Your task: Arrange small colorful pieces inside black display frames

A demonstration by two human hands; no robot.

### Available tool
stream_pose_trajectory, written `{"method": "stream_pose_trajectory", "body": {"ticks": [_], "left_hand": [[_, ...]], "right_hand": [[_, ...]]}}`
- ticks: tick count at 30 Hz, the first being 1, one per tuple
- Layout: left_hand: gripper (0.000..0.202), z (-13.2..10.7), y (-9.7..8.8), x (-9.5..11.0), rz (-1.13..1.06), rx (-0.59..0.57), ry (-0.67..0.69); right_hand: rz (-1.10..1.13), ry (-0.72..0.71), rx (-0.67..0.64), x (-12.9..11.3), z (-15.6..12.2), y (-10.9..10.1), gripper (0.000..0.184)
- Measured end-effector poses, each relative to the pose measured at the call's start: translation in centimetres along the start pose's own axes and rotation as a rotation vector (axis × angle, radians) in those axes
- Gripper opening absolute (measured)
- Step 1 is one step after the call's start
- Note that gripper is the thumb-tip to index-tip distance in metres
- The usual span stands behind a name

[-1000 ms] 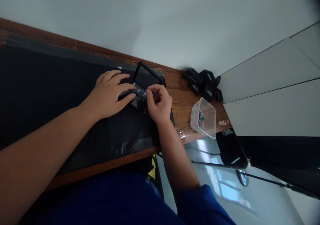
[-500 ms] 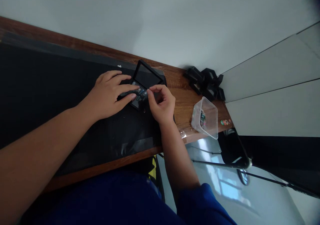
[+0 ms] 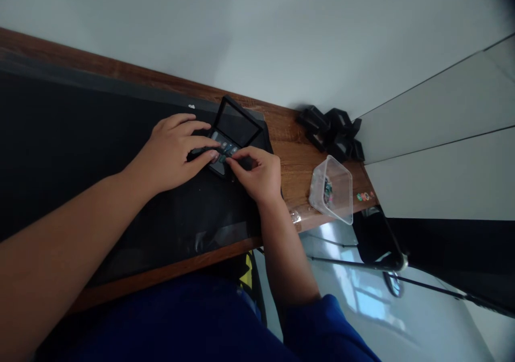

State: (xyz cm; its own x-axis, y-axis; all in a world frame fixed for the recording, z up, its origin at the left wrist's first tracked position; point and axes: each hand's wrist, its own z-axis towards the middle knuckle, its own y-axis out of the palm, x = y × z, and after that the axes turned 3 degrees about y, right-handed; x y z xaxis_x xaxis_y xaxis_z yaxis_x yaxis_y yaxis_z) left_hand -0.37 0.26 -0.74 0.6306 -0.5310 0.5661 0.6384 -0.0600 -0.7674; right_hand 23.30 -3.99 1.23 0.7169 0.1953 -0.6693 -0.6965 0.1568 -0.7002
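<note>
A small black hinged case (image 3: 235,127) stands open on a black mat (image 3: 80,137), its lid tilted up and several small greenish pieces (image 3: 225,148) in its base. My left hand (image 3: 177,150) rests flat on the mat with its fingers stretched out onto the case's left edge. My right hand (image 3: 257,171) is beside the case on the right, thumb and forefinger pinched together at the small pieces in the base. What the pinch holds is too small to make out.
The mat lies on a wooden table (image 3: 293,163) against a pale wall. A clear plastic tub (image 3: 332,190) with small coloured bits stands near the table's right end. Black angular holders (image 3: 332,131) sit behind it. A few tiny coloured pieces (image 3: 364,196) lie at the corner.
My right hand has lowered and moved left, bringing its pinched fingertips down into the case's base. My left hand has stayed in place.
</note>
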Motion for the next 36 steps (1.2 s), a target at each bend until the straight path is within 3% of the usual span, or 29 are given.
{"method": "stream_pose_trajectory", "body": {"ticks": [9,19,28,36], "left_hand": [[0.041,0.0,-0.5,-0.3,0.022,0.014,0.0],[0.043,-0.2,-0.4,-0.4,0.02,0.035,0.007],[0.051,-0.3,-1.2,0.0,-0.009,0.017,0.034],[0.051,-0.3,-1.4,-1.3,0.03,0.051,-0.033]], "right_hand": [[-0.094,-0.04,-0.011,-0.7,-0.3,-0.4,0.017],[-0.166,0.036,0.025,-0.9,-0.1,0.3,0.007],[-0.285,0.049,-0.07,-1.4,0.0,0.4,0.008],[-0.291,0.012,-0.073,-1.3,-0.3,0.6,0.018]]}}
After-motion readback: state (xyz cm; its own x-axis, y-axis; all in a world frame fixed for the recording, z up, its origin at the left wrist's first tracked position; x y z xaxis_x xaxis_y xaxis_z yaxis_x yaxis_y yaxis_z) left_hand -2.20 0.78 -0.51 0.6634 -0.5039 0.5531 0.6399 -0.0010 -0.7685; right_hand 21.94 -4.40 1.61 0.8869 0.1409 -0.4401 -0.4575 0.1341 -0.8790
